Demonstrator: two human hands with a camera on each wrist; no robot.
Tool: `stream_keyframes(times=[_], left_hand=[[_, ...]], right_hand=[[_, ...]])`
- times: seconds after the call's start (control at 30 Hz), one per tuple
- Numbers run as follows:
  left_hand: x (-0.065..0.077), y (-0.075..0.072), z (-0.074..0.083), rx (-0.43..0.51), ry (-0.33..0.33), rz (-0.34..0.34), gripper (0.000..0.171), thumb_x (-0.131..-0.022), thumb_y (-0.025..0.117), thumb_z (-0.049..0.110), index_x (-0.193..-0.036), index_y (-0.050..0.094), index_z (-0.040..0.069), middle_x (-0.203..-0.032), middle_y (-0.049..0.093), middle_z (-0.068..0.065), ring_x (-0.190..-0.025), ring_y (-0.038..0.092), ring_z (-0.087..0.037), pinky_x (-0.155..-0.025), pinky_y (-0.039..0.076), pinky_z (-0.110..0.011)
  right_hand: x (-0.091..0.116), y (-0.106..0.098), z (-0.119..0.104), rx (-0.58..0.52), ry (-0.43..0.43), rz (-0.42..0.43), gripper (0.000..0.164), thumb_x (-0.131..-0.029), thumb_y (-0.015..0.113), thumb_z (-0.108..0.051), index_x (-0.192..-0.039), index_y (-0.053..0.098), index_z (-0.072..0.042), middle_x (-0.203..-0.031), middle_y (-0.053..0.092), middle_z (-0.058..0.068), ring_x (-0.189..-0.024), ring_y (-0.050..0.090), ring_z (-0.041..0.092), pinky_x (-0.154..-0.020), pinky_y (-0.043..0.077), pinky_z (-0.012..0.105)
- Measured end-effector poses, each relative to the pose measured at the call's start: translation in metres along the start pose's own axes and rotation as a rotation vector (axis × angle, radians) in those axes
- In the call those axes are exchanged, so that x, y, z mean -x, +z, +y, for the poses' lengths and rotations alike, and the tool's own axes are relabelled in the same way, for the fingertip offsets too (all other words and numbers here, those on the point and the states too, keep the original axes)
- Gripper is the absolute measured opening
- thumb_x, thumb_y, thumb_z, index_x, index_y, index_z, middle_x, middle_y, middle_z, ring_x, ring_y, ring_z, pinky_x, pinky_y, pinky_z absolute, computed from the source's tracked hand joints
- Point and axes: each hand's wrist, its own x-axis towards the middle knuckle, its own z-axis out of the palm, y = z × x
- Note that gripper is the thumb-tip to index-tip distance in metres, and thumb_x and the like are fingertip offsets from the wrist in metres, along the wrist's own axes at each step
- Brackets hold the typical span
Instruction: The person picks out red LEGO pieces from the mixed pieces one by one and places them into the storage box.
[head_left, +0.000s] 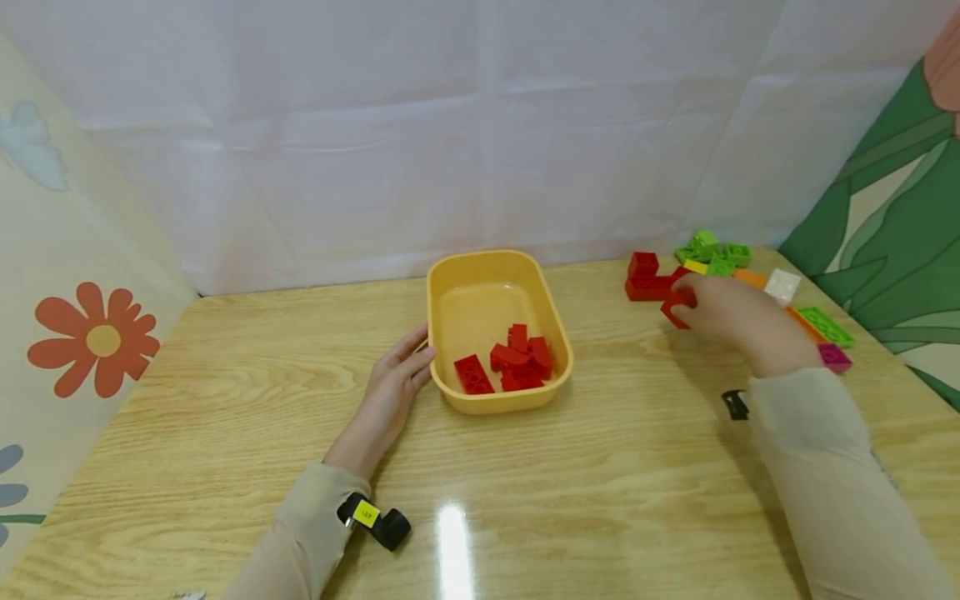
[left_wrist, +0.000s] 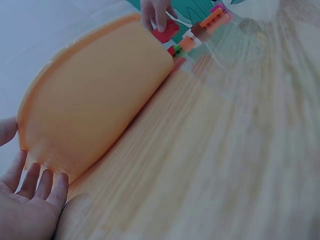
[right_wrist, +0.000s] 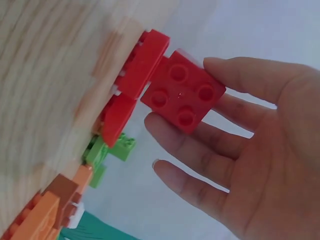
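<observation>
While wearing a black wrist device (head_left: 393, 530) on the beige left sleeve (head_left: 307, 512), rest the left hand (head_left: 393, 379) against the left side of a yellow tray (head_left: 498, 405), with fingers loosely extended. Note the tray sitting on a wood-grain table (head_left: 570, 483), with a heap of red bricks (head_left: 521, 360) inside, toward the near right, and a lone red brick (head_left: 473, 375) just beside, toward the near left.

Off to the right, well apart from the tray, see a magenta brick (head_left: 834, 357), then a bright green brick (head_left: 827, 326) behind. Pinch a red block (right_wrist: 182, 92) between thumb and fingers of the right hand (head_left: 723, 312), near a red stack (head_left: 645, 287); cannot tell whether touching. Farther back, find a white brick (head_left: 782, 286), a yellow piece (head_left: 695, 267) and green bricks (head_left: 703, 244). Behind everything, see a white sheet (head_left: 360, 125) hanging.
</observation>
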Motion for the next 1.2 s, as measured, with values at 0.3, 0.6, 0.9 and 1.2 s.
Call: stream_keyframes(times=[0.3,0.6,0.9,1.2], left_hand=[[0.000,0.000,-0.001,0.006,0.004,0.002,0.052,-0.093,0.049,0.005,-0.143,0.035,0.000,-0.152,0.036,-0.014,-0.130,0.040,-0.025,-0.086,0.052,-0.011],[-0.002,0.001,-0.002,0.016,0.006,-0.001,0.052,-0.093,0.048,0.005,-0.143,0.035,-0.001,-0.152,0.036,-0.014,-0.131,0.040,-0.025,-0.086,0.052,-0.012],[-0.002,0.002,-0.002,0.015,0.003,0.000,0.052,-0.093,0.050,0.006,-0.143,0.036,0.000,-0.152,0.036,-0.014,-0.131,0.040,-0.025,-0.086,0.052,-0.010],[-0.003,0.002,-0.002,0.011,0.004,-0.001,0.052,-0.093,0.050,0.005,-0.143,0.036,0.000,-0.151,0.036,-0.014,-0.131,0.040,-0.024,-0.086,0.051,-0.010]], right_hand=[[0.001,-0.001,-0.021,0.030,-0.076,0.066,0.044,-0.091,0.054,-0.020,-0.125,0.051,0.009,-0.113,0.063,0.033,-0.087,0.059,0.036,-0.081,0.052,0.058],[0.000,0.001,-0.037,0.045,-0.112,0.108,0.042,-0.090,0.056,-0.020,-0.124,0.052,0.004,-0.113,0.063,0.029,-0.091,0.058,0.035,-0.080,0.053,0.056],[0.000,0.003,-0.051,0.089,-0.123,0.117,0.053,-0.091,0.056,-0.027,-0.135,0.045,-0.001,-0.132,0.051,0.033,-0.110,0.051,0.043,-0.093,0.047,0.064],[0.006,-0.001,-0.062,0.085,-0.180,0.193,0.048,-0.092,0.055,-0.026,-0.134,0.046,-0.005,-0.132,0.053,0.029,-0.111,0.051,0.041,-0.093,0.048,0.063]])
